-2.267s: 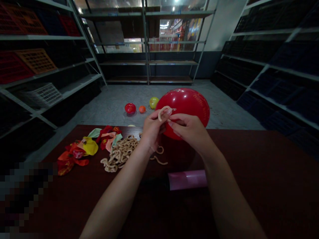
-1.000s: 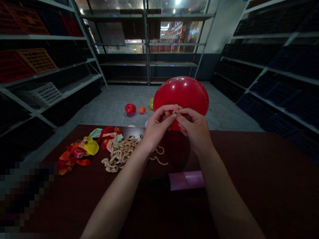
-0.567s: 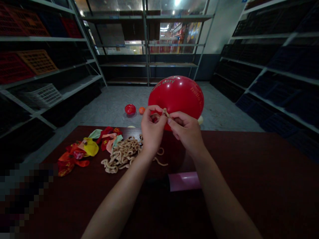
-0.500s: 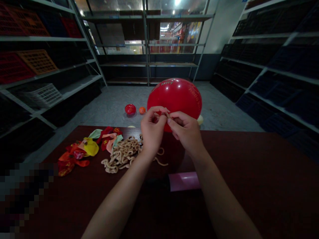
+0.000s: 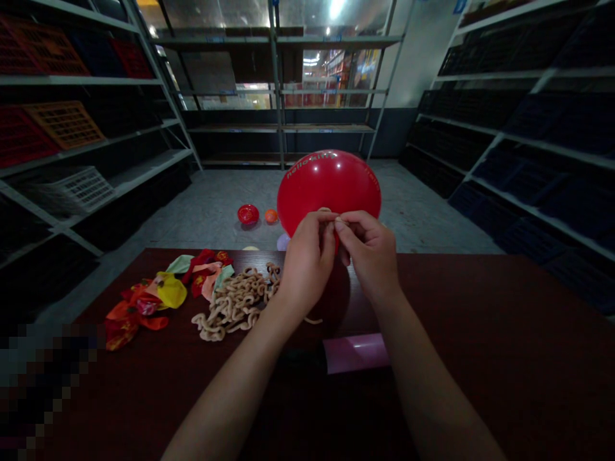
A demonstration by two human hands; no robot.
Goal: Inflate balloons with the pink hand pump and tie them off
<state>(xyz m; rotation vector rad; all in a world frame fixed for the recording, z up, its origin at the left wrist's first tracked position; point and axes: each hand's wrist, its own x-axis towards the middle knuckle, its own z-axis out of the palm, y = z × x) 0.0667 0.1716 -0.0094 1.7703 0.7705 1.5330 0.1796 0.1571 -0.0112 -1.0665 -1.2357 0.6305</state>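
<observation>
An inflated red balloon (image 5: 329, 182) with "hello kitty" printed on it is just beyond my fingertips. My left hand (image 5: 310, 259) is closed in a pinch at the balloon's near end, and my right hand (image 5: 372, 256) pinches right beside it, fingertips touching. A beige cord, mostly covered by the fingers, runs between them; the balloon's neck is hidden. Left of my left forearm lies a tangled pile of beige cord (image 5: 237, 298), and one loose end (image 5: 313, 321) shows between my wrists. Below, a pink cylinder with a dark end (image 5: 355, 353) rests on the table, partly behind my right forearm.
Uninflated balloons (image 5: 170, 289) in red, yellow, orange and green lie on the dark table (image 5: 480, 307), at its left. Beyond it, a red balloon (image 5: 248, 214) and an orange one (image 5: 271, 216) are on the floor. Shelves with crates (image 5: 65, 125) line both sides.
My hands have shifted slightly right in view, and my left hand has turned, its fingers now covering more of the cord. The balloon appears a little further left, its print turned.
</observation>
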